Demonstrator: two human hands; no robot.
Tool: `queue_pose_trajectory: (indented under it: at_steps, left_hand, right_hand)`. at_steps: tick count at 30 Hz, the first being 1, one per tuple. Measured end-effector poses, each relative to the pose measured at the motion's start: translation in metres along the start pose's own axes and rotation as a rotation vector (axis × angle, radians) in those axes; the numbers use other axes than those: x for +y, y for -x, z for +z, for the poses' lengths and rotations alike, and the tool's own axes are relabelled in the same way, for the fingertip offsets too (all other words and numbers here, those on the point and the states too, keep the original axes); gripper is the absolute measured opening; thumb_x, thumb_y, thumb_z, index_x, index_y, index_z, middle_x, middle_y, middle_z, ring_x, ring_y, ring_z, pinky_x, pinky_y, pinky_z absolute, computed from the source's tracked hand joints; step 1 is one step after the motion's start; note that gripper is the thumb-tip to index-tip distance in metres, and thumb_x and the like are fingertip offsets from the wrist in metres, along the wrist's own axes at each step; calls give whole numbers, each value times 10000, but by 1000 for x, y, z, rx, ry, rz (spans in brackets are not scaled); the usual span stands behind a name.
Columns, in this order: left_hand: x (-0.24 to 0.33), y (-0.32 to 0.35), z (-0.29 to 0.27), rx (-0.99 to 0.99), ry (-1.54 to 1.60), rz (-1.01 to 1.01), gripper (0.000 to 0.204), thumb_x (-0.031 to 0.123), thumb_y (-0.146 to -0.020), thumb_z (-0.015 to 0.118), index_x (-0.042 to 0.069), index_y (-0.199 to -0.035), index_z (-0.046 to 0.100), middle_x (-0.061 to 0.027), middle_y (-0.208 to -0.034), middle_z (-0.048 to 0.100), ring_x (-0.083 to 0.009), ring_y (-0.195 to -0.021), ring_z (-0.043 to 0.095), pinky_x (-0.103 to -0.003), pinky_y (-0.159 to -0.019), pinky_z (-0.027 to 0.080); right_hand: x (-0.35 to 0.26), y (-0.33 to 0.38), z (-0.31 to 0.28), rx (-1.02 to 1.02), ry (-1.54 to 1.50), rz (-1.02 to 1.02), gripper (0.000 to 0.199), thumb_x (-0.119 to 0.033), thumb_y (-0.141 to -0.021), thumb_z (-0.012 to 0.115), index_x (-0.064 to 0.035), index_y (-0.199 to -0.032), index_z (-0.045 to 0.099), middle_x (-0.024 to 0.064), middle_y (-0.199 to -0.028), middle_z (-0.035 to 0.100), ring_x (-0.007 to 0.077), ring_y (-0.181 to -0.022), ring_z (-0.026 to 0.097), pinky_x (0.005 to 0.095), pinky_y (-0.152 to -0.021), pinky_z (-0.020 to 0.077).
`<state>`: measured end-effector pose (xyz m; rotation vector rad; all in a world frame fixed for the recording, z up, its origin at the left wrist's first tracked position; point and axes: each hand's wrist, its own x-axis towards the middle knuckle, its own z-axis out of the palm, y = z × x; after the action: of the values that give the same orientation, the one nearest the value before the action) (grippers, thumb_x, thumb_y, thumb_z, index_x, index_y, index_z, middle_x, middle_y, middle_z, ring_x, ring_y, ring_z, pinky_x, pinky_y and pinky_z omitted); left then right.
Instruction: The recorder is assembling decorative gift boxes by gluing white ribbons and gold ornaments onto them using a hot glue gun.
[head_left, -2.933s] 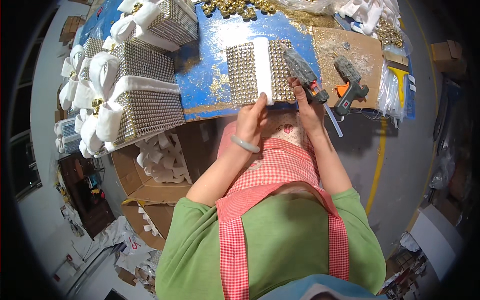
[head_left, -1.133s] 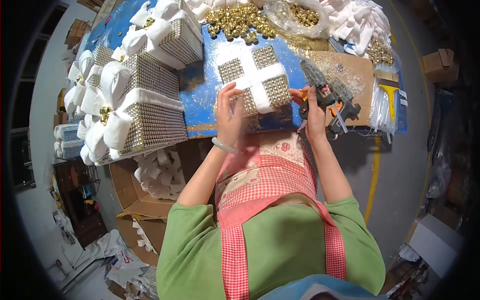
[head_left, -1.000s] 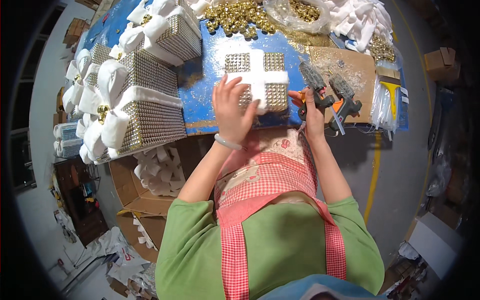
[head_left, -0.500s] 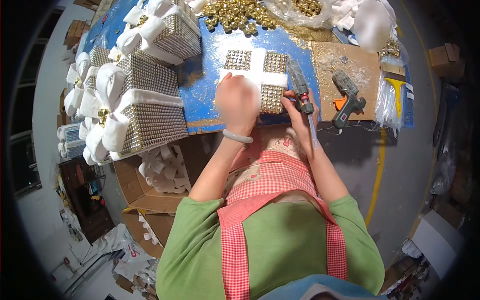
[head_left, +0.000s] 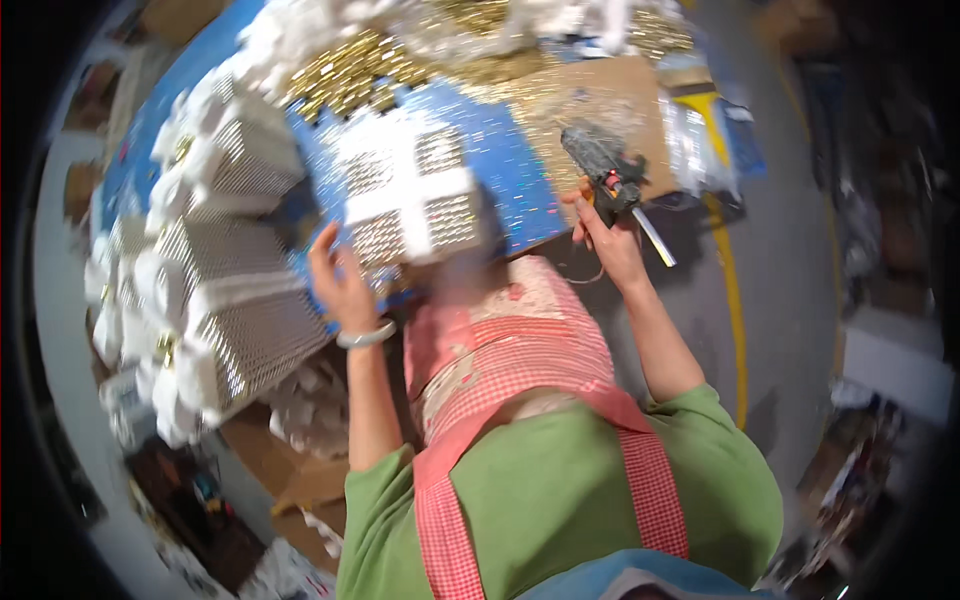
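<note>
A square gift box, covered in shiny metallic studs and crossed by white fuzzy ribbon, rests on the blue tabletop before me. My left hand is beside its near left corner, fingers apart and holding nothing; whether a fingertip touches the box I cannot tell. Out to the right, my right hand is closed around a dark hot glue gun at the cardboard's near edge. A pale glue stick juts from its back end. Motion blur hides whether a second glue gun lies directly behind it.
Larger studded boxes with white bows crowd the left. Gold bells or beads are heaped at the back. On the right, a cardboard sheet lies beside a yellow-handled brush. Below the table's left side stands an open carton.
My left hand has come off the top of the box to its left side, opening. The right hand has swung away from the box toward the cardboard with the glue gun. The whole view has turned.
</note>
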<state>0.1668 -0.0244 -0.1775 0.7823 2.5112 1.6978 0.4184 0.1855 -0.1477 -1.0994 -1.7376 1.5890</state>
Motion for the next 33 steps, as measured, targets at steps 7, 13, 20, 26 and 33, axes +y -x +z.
queue_pose_trajectory:
  at_steps: [7, 13, 20, 26, 33]
  left_hand:
    - [-11, 6, -5, 3, 247, -72, 196, 51, -961, 433, -24, -1104, 544, -119, -1017, 626, -156, -947, 597, -286, -884, 431]
    - [-14, 5, -1, -13, 271, -131, 220, 71, -963, 441, -25, -1121, 560, -105, -999, 639, -155, -949, 608, -287, -888, 448]
    - [-17, 14, -2, 30, 148, -96, 223, -11, -919, 445, -28, -1086, 592, -70, -998, 634, -138, -929, 599, -271, -851, 473]
    - [-13, 6, 19, 40, 65, -69, 195, 82, -900, 516, -1, -1052, 605, -93, -964, 643, -158, -865, 594, -280, -776, 464]
    - [-9, 8, 16, 59, 13, -97, 213, 103, -900, 518, 0, -1067, 602, -114, -983, 649, -198, -874, 612, -308, -779, 474]
  right_hand:
    - [51, -65, -148, 404, 953, -98, 346, -228, -823, 618, -106, -1133, 524, 224, -923, 627, 420, -868, 589, 492, -714, 459]
    - [78, -100, -195, 140, 1066, -197, 414, -43, -722, 651, -153, -1108, 550, 77, -1032, 598, 315, -1004, 574, 398, -812, 469]
    - [91, -148, -184, 63, 971, -362, 488, -12, -684, 659, -154, -1139, 557, 82, -1102, 582, 304, -1062, 543, 382, -894, 445]
    - [89, -146, -210, -89, 1092, -322, 539, -54, -716, 653, -127, -1234, 523, 99, -1216, 558, 308, -1134, 505, 388, -967, 396]
    - [117, -169, -206, 88, 487, -88, 397, -392, -900, 560, -50, -1101, 584, 74, -915, 665, 155, -768, 615, 272, -666, 464]
